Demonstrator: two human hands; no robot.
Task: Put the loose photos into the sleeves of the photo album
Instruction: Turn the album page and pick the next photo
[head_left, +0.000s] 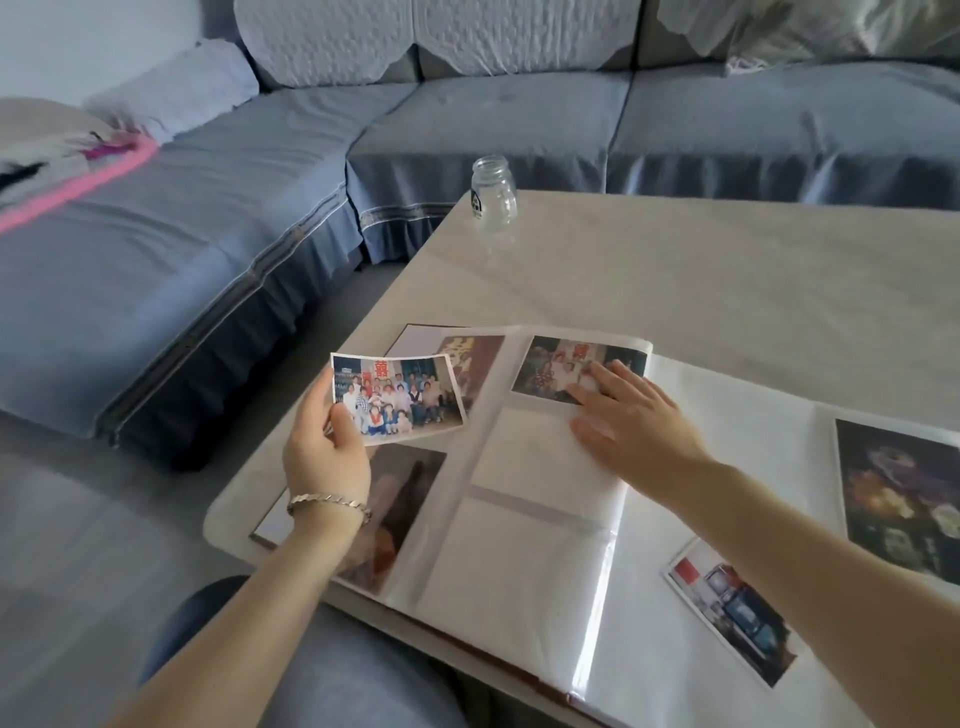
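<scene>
A photo album (524, 545) lies open on the pale table, its middle leaf showing two blank sleeves under a filled top sleeve (545, 369). My left hand (324, 452) grips a loose group photo (397, 397) by its left edge, lifted just above the album's left page. My right hand (631, 423) lies flat with straight fingers on the middle leaf, fingertips over the filled photo. Two more photos sit at the right: a dark one (898, 499) and a smaller one with a vehicle (732, 608).
A glass jar (493, 195) stands at the table's far left corner. A blue-covered sofa (208, 234) wraps round the back and left. The table (727, 280) stretches bare behind the album. My knee shows below the near edge.
</scene>
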